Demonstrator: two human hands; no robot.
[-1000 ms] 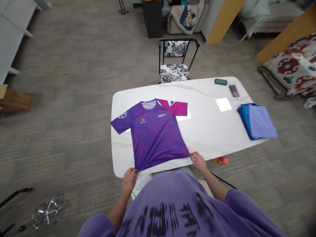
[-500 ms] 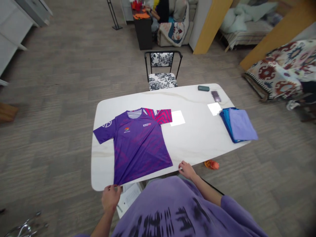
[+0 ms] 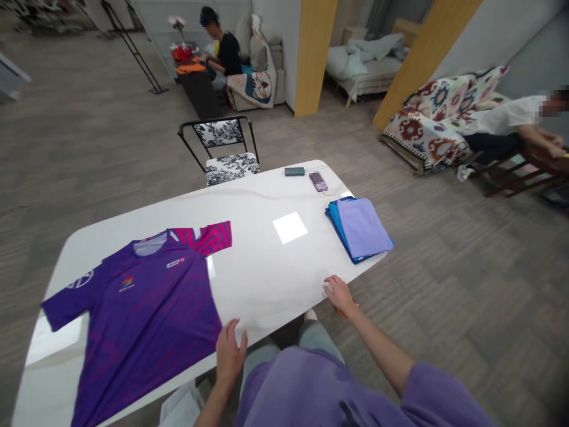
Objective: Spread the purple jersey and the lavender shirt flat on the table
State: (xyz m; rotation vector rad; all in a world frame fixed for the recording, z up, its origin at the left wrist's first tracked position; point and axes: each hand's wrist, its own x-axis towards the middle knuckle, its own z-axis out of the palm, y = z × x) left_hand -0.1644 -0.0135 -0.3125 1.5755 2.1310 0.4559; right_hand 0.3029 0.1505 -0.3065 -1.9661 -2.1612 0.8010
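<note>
Nothing is gripped by either hand: the left hand (image 3: pixel 230 349) is laid flat with fingers spread at the near edge of the white table (image 3: pixel 262 273), just touching the hem corner of the purple jersey (image 3: pixel 137 314), while the right hand (image 3: pixel 338 293) is rested open on the same edge, well apart from the jersey. The jersey is spread face up on the table's left half. A stack of folded blue cloths (image 3: pixel 359 228) is seen at the table's right end, a patterned chair (image 3: pixel 224 151) beyond its far side

Grey carpet floor (image 3: pixel 111 148), patterned chair (image 3: pixel 224 151), wooden pillars (image 3: pixel 313 53).
</note>
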